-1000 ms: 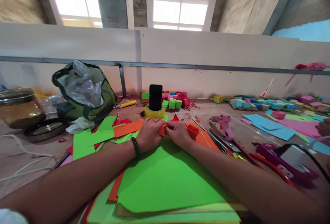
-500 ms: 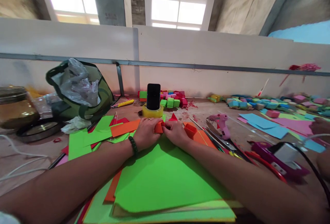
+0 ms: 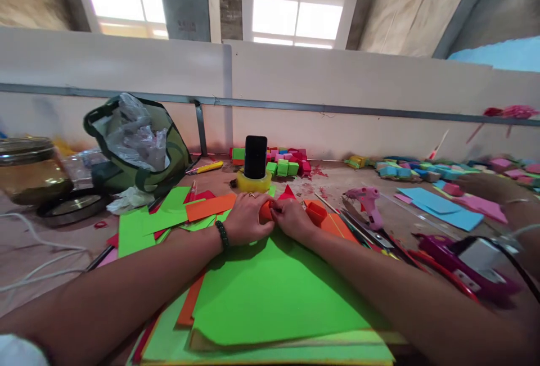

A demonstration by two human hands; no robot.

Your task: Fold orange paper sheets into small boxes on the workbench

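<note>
Between my two hands is a small folded orange paper piece (image 3: 265, 211), partly covered by fingers. My left hand (image 3: 248, 218), with a dark bead bracelet at its wrist, is closed around the left side of the piece. The fingertips of my right hand (image 3: 290, 215) pinch its right edge. Both hands rest above the far end of a green sheet stack (image 3: 278, 293). An open orange paper box shape (image 3: 315, 213) lies just right of my right hand. Orange and green strips (image 3: 211, 207) are to the left.
A phone (image 3: 255, 157) stands in a yellow tape roll (image 3: 253, 181), with colored paper cubes (image 3: 288, 168) behind. Scissors, a pink glue gun (image 3: 368, 203) and a purple tool (image 3: 468, 267) lie right. A bag (image 3: 141, 141) and jar (image 3: 31, 169) stand left. Another person's arm (image 3: 523, 203) reaches in.
The view has shifted slightly. My left fingers have spread lower along the orange piece, which now shows less. The other person's hand has reached farther over the colored papers at right.
</note>
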